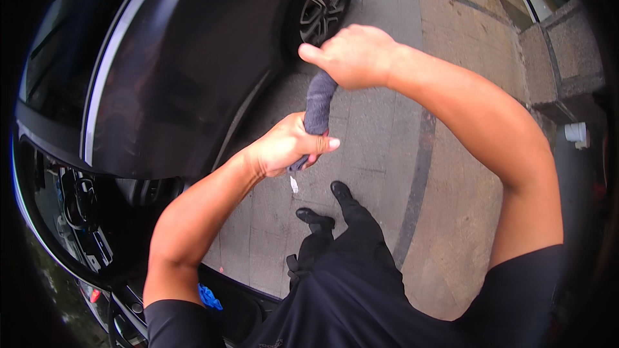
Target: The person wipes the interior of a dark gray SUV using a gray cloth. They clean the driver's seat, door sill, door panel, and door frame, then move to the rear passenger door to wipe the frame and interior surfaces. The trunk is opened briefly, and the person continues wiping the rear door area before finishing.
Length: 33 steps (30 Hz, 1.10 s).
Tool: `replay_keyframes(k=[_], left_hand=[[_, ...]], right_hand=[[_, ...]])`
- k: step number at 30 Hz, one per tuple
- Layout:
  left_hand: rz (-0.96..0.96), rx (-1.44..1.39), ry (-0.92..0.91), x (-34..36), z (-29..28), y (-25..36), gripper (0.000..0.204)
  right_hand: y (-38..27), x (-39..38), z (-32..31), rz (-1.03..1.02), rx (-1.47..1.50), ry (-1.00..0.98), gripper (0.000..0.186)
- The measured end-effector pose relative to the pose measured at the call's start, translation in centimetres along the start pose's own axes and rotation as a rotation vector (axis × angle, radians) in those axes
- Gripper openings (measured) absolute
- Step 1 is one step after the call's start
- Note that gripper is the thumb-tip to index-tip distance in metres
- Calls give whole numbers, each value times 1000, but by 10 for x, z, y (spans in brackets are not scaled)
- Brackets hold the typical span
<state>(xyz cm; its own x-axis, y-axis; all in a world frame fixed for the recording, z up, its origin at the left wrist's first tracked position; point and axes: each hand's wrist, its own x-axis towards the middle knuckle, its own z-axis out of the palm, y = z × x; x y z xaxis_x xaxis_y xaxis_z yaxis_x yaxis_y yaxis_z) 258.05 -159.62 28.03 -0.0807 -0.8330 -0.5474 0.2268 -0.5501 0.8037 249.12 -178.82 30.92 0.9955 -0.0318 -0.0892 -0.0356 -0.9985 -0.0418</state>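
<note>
A grey-purple cloth [318,104], twisted into a thick rope, stretches between my two hands in front of me. My left hand [290,145] is closed round its lower part, with the thumb pointing right. Higher up and farther away, my right hand [358,57] grips the upper end in a fist, its thumb stretched to the left. Below the left hand hang the cloth's tail and a small white tag [294,184]. The ends inside both fists are hidden.
A dark car [187,58] stands close on the left, its wheel [324,9] beyond my hands. A blue crumpled cloth or glove [209,297] lies beside my left elbow. Grey paving [380,174] runs under my feet. On the right is a stone wall [554,58] with a white cup-like object [576,133].
</note>
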Motion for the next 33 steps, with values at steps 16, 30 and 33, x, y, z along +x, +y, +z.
replay_keyframes(k=[16, 30, 33], left_hand=[[178, -153, 295, 98, -13, -115, 64], [409, -591, 998, -202, -74, -315, 46], [417, -173, 1402, -287, -93, -353, 48]], right_hand=[[14, 6, 124, 293, 38, 286, 22], [-348, 95, 248, -86, 1280, -412, 44], [-420, 141, 241, -322, 895, -140, 32]])
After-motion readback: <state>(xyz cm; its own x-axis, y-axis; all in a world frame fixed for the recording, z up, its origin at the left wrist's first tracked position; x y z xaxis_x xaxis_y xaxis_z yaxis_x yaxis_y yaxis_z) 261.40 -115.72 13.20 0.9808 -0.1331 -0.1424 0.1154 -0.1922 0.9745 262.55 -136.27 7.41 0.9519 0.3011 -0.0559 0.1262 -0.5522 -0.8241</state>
